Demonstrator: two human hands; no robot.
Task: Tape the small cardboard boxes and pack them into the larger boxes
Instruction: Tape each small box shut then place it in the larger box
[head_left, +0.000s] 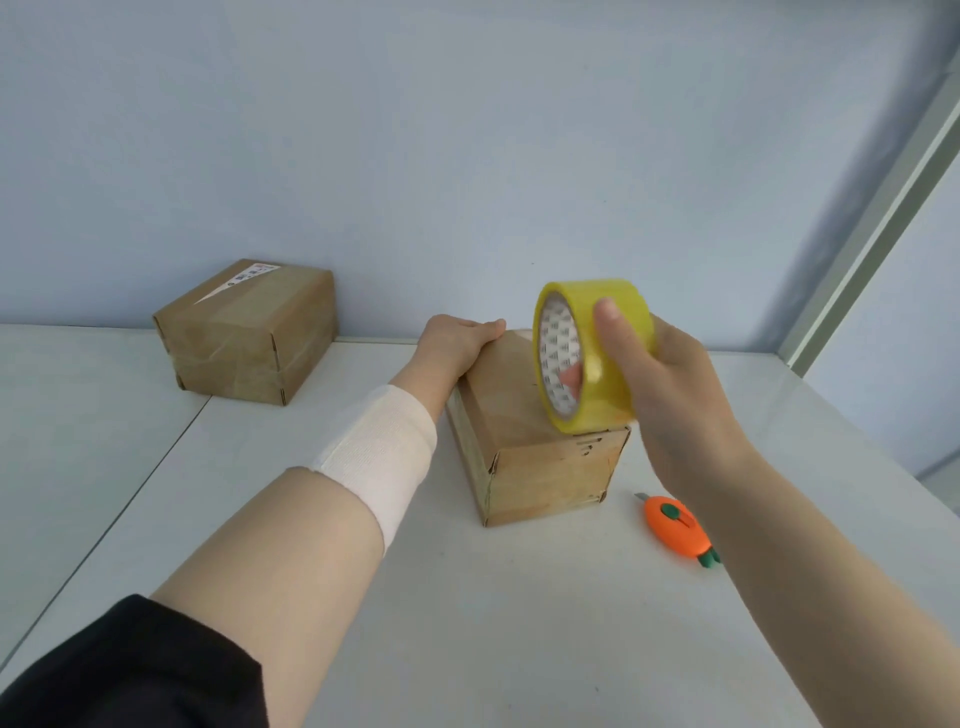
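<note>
A small brown cardboard box (540, 467) stands in the middle of the white table. My left hand (457, 340) lies over its far top edge, fingers curling down the back side out of sight. My right hand (660, 374) grips a roll of yellow tape (602, 358), thumb on the outer face and fingers through the core. The roll stands on edge, touching the near part of the box top. A second taped brown box (249, 332) with a white label sits at the back left against the wall.
An orange carrot-shaped box cutter (675, 530) lies on the white table (519, 623) right of the box, under my right forearm. A seam between table panels (130, 499) runs diagonally at left. A pale wall stands close behind.
</note>
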